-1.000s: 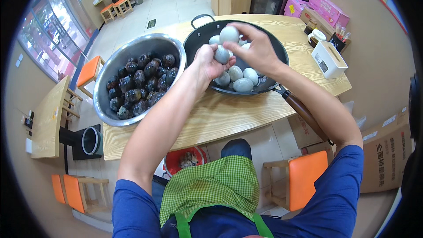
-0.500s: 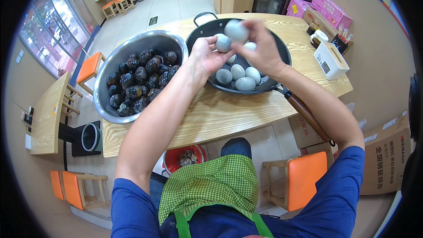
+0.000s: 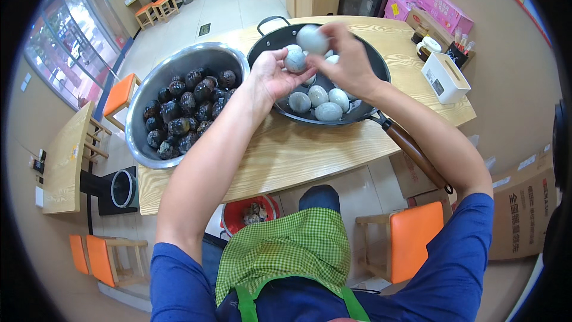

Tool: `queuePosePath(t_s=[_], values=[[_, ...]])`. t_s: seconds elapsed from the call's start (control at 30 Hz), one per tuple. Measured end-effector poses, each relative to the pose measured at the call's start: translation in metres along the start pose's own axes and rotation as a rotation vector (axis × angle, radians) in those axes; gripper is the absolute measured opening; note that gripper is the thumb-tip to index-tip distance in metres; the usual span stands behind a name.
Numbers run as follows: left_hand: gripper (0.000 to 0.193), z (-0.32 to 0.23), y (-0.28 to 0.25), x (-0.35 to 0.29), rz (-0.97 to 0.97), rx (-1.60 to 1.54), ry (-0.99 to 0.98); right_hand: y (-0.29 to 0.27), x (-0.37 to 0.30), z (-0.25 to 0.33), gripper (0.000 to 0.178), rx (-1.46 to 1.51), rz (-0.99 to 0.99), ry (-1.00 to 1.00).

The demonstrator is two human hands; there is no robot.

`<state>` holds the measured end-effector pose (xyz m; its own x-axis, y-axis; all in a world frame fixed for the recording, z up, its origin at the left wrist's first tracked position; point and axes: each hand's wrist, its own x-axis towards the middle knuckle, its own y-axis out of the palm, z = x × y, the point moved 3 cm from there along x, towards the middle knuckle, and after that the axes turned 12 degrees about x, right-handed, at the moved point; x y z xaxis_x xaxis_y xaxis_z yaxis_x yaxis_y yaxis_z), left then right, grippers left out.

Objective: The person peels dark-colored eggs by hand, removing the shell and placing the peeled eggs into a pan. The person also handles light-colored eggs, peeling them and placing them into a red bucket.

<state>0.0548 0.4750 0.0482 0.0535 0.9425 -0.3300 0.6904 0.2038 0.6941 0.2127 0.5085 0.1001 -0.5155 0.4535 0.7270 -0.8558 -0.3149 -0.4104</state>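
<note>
My left hand (image 3: 275, 75) cups a pale grey-blue egg (image 3: 295, 61) over the near rim of a black wok (image 3: 357, 116). My right hand (image 3: 344, 59) pinches a second pale egg (image 3: 312, 39) just above and to the right of the first. Several cleaned pale eggs (image 3: 322, 102) lie in the wok under both hands. To the left stands a large steel bowl (image 3: 156, 161) heaped with dark, mud-coated eggs (image 3: 185, 107). Both vessels rest on a wooden table (image 3: 298, 155).
The wok's long wooden handle (image 3: 414, 152) juts off the table's near edge to the right. A white box (image 3: 445, 77) and pink boxes (image 3: 429, 9) sit at the table's far right. A red bucket (image 3: 249, 213) stands under the table, with an orange stool (image 3: 411, 235) beside my right leg.
Both hands have risen slightly over the wok. My right hand has lifted its egg up and away from the egg in my left palm.
</note>
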Motion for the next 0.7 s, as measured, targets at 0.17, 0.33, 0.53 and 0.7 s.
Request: queuePosePath(t_s=[0.17, 0.33, 0.53, 0.7], values=[[0.035, -0.009, -0.016, 0.009, -0.307, 0.508, -0.028, 0.002, -0.005, -0.027, 0.052, -0.048, 0.232, 0.298], [0.029, -0.019, -0.022, 0.028, -0.437, 1.603, 0.165, -0.033, -0.010, -0.056, 0.050, -0.312, 0.362, 0.642], [0.051, -0.004, -0.009, 0.036, -0.365, 2.203, 0.151, -0.021, -0.012, -0.071, 0.039, -0.280, 0.525, 0.523], [0.048, 0.002, 0.010, 0.043, -0.423, 2.342, 0.468, -0.034, -0.001, -0.110, 0.038, -0.459, 0.541, 0.508]])
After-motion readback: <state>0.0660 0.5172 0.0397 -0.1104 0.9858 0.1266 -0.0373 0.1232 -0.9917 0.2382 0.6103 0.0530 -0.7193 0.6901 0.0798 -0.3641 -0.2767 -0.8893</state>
